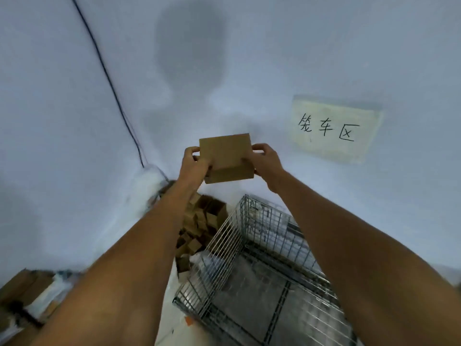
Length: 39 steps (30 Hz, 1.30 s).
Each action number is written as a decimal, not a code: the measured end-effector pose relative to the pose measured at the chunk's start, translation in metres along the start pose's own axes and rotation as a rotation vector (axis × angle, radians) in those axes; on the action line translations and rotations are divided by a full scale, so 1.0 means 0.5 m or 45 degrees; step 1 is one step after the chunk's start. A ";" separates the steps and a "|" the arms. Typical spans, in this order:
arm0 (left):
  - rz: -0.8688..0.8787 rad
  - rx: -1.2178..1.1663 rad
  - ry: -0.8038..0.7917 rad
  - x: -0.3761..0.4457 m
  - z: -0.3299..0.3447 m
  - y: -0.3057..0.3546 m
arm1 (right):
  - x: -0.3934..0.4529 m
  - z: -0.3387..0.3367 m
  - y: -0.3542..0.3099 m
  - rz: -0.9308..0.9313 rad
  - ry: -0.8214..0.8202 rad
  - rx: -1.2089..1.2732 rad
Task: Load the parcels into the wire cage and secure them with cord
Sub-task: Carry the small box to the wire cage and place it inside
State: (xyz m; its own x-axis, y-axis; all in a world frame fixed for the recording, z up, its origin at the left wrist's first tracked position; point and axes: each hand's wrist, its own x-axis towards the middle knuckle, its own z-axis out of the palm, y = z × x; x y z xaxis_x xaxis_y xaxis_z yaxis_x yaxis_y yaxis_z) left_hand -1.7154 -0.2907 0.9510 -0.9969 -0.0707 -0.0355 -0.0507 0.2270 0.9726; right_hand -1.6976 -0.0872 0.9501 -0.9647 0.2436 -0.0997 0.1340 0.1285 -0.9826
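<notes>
Head view: a small parcel held up in 2 hands above the cage.

Nearest, the silver wire-mesh cage (262, 283) stands open-topped on the floor with no parcels visible inside it; just beside it lies a heap of small brown cardboard parcels (199, 231). Farther out, the left hand (195, 162) and right hand (264, 158) clamp a flat brown cardboard box (225, 156) by its opposite side edges, raised before the wall and its handwritten paper sign (334, 129). It looks light, stiff and crushable, so gripping the sides suits.
</notes>
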 end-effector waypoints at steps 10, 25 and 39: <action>-0.102 -0.007 -0.486 0.286 0.174 -0.134 | 0.184 -0.010 0.151 0.315 0.402 0.084; -0.260 0.064 -0.700 0.287 0.313 -0.239 | 0.195 -0.089 0.288 0.441 0.497 0.073; -0.443 0.325 -0.599 0.287 0.455 -0.648 | 0.259 -0.031 0.734 0.607 0.449 0.199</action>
State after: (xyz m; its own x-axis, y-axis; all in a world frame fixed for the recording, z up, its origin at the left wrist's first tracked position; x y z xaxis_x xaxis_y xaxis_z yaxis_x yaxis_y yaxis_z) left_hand -1.8558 -0.1532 0.5786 -0.8365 0.2393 -0.4930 -0.3313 0.4958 0.8028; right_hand -1.7699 0.0062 0.5791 -0.6699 0.5465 -0.5025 0.4719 -0.2091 -0.8565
